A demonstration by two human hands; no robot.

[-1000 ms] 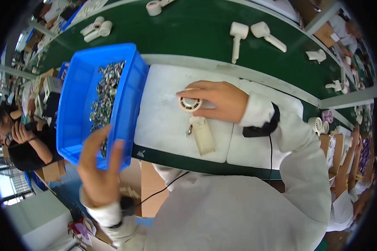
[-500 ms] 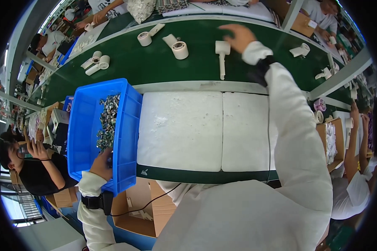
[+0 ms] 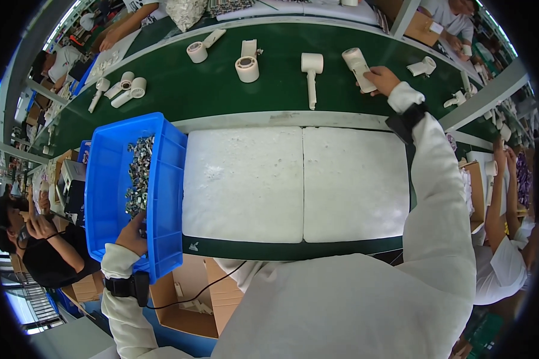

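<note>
My right hand reaches over the green belt and closes around the handle of a white handheld fan. To its left on the belt lies another white fan, its handle toward me. My left hand is inside a blue bin, by its near wall. Its fingers curl beside a heap of small shiny metal-and-dark parts; what they hold is hidden.
White foam pads cover the bench before me. More white fans lie along the green belt. An open cardboard box sits below, with a dark cable across it. People work on both sides and across the belt.
My right hand has moved right and closed on a handheld fan. My left hand stays in the bin. The view has shifted, and another fan now shows at the belt's far left.
</note>
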